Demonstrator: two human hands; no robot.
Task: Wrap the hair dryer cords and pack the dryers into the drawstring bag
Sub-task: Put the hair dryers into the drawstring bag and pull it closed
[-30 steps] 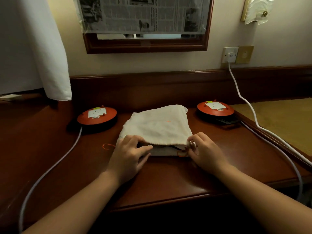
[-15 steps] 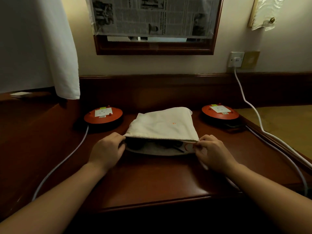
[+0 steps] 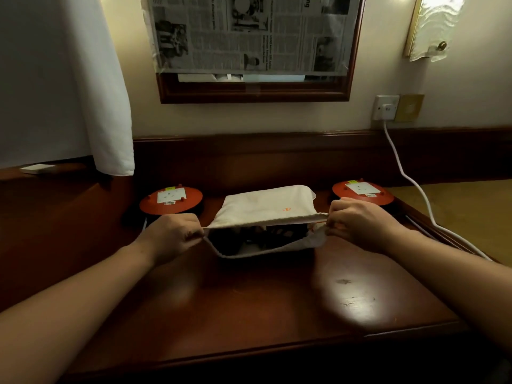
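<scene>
The cream drawstring bag (image 3: 266, 206) lies in the middle of the dark wooden worktop (image 3: 249, 300), its mouth turned toward the person and pulled wide. The left hand (image 3: 173, 235) grips the mouth's corner at 9 o'clock, fingers (image 3: 191, 231) curled and pinching the hem; the right hand (image 3: 357, 221) does the same at 3 o'clock, fingers (image 3: 333, 214) closed on the fabric and on what looks like an orange drawstring. The upper hem is stretched taut between the two hands, while the lower lip sags down onto the wood. Inside the opening sit dark shapes (image 3: 257, 236), presumably the hair dryers, though the shadow is too deep to make out cords or count them.

At 10 o'clock from the bag sits an orange cable reel (image 3: 171, 200) with a white socket on top; a second orange reel (image 3: 363, 189) sits at 2 o'clock, just behind the right hand. A white cable (image 3: 399, 164) runs from a wall socket (image 3: 386, 108) down past that reel. On the wall at 12 o'clock, newspaper (image 3: 249, 34) covers a framed mirror.
</scene>
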